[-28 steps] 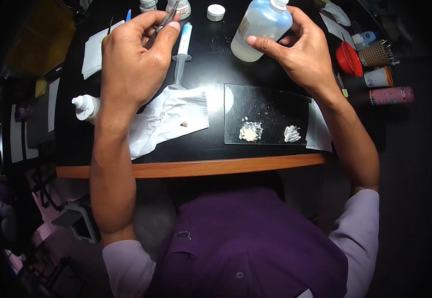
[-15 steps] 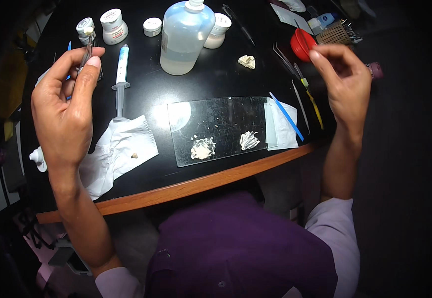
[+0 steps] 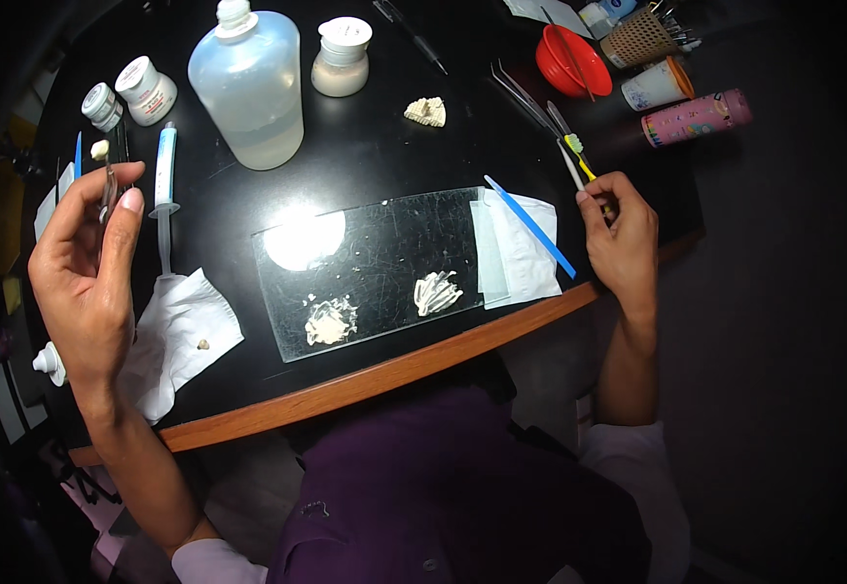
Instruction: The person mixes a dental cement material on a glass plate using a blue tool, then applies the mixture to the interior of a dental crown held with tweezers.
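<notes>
My left hand [image 3: 92, 282] is raised at the left, closed around metal tweezers [image 3: 108, 200]. At their tip sits a small cream-coloured piece like a tooth crown [image 3: 100, 150]. My right hand [image 3: 626, 238] is at the table's right side, its fingers pinched on a thin pale metal dental instrument [image 3: 569, 164]. Beside it lie a yellow-handled toothbrush [image 3: 575, 146] and metal tweezers [image 3: 521, 95]. Between my hands lies a glass slab [image 3: 375, 234] bearing two smears of cream paste, a dry-looking one [image 3: 332, 321] and a streaky one [image 3: 437, 294].
A blue plastic spatula [image 3: 530, 226] rests over folded paper at the slab's right. A crumpled tissue [image 3: 185, 316] holds a tiny tan piece. Behind stand a large liquid bottle [image 3: 253, 92], jars [image 3: 341, 73], a syringe [image 3: 164, 175], a cast piece [image 3: 426, 112], and a red bowl [image 3: 569, 66].
My right hand has come down from beside the red bowl and taken hold of the thin instrument. The left hand keeps the tweezers raised. The view has shifted to the right.
</notes>
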Available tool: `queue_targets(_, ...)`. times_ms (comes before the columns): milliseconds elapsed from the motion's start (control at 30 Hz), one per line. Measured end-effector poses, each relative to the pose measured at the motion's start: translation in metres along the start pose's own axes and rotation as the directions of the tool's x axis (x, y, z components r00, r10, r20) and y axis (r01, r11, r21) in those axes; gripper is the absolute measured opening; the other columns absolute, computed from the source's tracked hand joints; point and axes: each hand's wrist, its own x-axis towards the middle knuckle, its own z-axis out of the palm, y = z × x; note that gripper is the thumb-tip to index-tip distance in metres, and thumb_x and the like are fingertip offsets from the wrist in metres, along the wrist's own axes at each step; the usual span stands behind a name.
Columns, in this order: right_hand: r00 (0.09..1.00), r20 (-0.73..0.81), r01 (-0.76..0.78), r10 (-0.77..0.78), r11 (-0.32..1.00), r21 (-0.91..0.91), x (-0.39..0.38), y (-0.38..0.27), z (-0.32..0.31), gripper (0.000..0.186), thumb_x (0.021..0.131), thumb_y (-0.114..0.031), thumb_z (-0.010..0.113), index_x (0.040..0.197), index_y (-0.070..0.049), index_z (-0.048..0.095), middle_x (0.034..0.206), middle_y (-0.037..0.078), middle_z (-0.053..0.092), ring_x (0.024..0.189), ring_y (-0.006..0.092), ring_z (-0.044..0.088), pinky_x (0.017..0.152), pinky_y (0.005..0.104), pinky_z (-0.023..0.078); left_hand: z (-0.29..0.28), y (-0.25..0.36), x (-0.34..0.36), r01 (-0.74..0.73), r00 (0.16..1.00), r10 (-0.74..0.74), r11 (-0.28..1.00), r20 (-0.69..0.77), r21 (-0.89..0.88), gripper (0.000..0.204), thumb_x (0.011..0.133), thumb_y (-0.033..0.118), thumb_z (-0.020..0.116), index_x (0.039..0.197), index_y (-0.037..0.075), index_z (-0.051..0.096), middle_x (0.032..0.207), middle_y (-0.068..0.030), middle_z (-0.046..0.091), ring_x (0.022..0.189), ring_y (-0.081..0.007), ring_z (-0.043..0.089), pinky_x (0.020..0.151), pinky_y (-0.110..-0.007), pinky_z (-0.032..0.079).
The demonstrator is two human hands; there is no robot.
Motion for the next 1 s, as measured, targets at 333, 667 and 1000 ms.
queue_targets(333,0.997,0.034,0.071,-0.075,0.993,0.093,-0.038,0.010,-0.025,0.005,0.093,0.001,0.077,0.091,0.000,0.073,0.078,0.007,0.068,0.071,0.0123,0.063,0.066,0.0300,0.047,-0.003,0.014,-0.006,0.062,0.995,-0.060,0.998,0.080,-0.024,0.019,0.104,0.001,0.070,0.121,-0.005,0.073,0.104,-0.0025,0.071,0.085,-0.0037,0.055,0.074,-0.020,0.041)
queue_targets(667,0.861,0.322,-0.340,-0.392,0.025,0.940,-0.067,-0.061,0.004,0.016,0.099,-0.001,0.060,0.110,0.008,0.066,0.092,0.024,0.071,0.079,0.0244,0.072,0.073,0.0349,0.062,0.010,0.040,-0.010,0.148,0.976,-0.109,0.967,0.190,-0.207,0.016,0.105,0.008,0.071,0.113,-0.005,0.075,0.079,0.0062,0.058,0.070,0.0005,0.047,0.059,-0.019,0.033)
queue_targets(1000,0.869,-0.093,0.329,-0.486,0.426,0.843,-0.088,-0.110,0.049,0.030,0.099,-0.025,0.071,0.100,0.004,0.074,0.077,0.010,0.068,0.068,0.0173,0.064,0.066,0.0308,0.045,0.001,0.092,-0.077,0.210,0.971,-0.201,0.976,0.133,-0.059,0.024,0.097,0.000,0.074,0.120,-0.006,0.076,0.086,-0.0045,0.065,0.074,-0.0082,0.056,0.065,-0.025,0.042)
